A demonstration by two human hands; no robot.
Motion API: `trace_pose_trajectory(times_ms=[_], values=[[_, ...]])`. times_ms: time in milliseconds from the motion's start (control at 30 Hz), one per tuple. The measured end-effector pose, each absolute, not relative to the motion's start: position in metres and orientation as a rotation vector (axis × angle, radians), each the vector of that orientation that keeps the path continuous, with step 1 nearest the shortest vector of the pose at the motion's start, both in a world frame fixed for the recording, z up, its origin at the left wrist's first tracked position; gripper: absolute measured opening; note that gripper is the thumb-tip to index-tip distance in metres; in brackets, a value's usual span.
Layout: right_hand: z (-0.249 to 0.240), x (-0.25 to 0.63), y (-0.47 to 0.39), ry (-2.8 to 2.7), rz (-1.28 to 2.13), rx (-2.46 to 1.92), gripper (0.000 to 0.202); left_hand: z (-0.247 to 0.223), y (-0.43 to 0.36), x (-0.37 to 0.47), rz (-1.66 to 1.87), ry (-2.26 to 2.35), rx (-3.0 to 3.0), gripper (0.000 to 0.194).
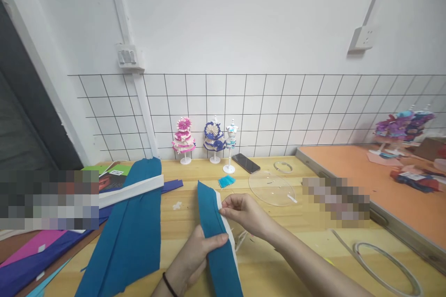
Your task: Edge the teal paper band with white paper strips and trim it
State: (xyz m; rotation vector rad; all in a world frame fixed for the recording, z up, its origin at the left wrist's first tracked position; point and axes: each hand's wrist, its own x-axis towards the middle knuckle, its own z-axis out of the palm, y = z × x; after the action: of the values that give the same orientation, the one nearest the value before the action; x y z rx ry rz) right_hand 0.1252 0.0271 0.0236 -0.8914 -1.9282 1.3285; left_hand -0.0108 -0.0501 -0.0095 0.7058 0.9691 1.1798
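Observation:
A long teal crepe paper strip (212, 211) with a white strip (230, 236) along its right edge rises from the bottom of the view, above the wooden table. My left hand (197, 250) is closed round it, thumb across the front. Higher up, my right hand (244, 211) pinches the right edge, where teal and white meet. A wide teal crepe paper sheet (139, 227) lies to the left, with a white folded strip (135, 190) across it. Beyond my hands is a small teal fringed piece (227, 181).
Small dress stands in pink (184, 137), navy (214, 137) and white-blue (231, 141) stand by the wall. A phone (246, 163), a clear round disc (272, 189) and clear tubing rings (386, 264) lie on the table (296, 246). An orange-topped surface (351, 171) borders the right.

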Motion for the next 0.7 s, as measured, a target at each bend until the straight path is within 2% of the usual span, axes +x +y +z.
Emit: trace_pose_trajectory(times_ms=[300,533,700], values=[[0.018,0.125,0.035,-2.058,0.96,-1.121,0.033,-0.011,-0.049,-0.019,1.17,0.816,0.691,0.029],[0.021,0.186,0.018,-2.131,0.725,-1.338,0.031,-0.005,-0.049,-0.019,1.163,0.679,0.79,0.038],[-0.02,0.254,-0.014,-2.423,0.202,-1.502,0.026,-0.006,-0.048,-0.02,1.159,0.77,0.789,0.04]])
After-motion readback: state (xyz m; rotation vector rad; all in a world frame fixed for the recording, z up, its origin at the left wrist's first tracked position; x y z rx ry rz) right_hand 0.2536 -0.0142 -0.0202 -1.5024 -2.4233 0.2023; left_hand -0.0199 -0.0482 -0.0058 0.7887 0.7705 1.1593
